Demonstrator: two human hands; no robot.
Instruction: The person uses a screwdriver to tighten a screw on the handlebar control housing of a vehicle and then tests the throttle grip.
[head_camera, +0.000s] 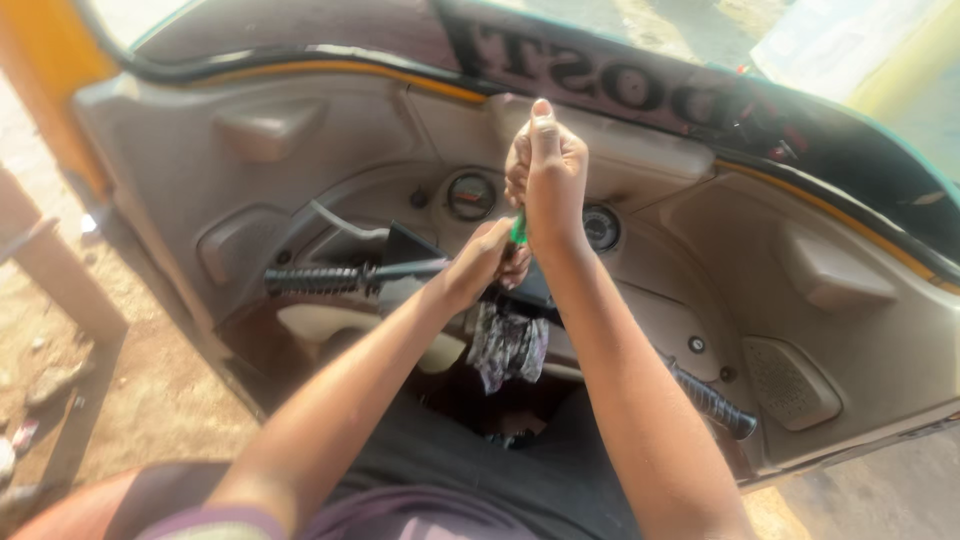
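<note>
From the head camera, the right hand (547, 165) is closed in a fist around the upper end of a slim green-handled tool (518, 228), thumb pointing up. The left hand (487, 262) is curled loosely just below it, fingers closed about the tool's lower part, near the middle of the black handlebar (345, 277). Only a short strip of bright green plastic shows between the two hands; the tool's tip is hidden. It stands roughly upright in front of the grey moulded dashboard (700, 250), between two round gauges (470, 196). Both forearms reach forward from the bottom of the view and converge at the tool. A crumpled patterned rag (507, 347) hangs below the hands.
</note>
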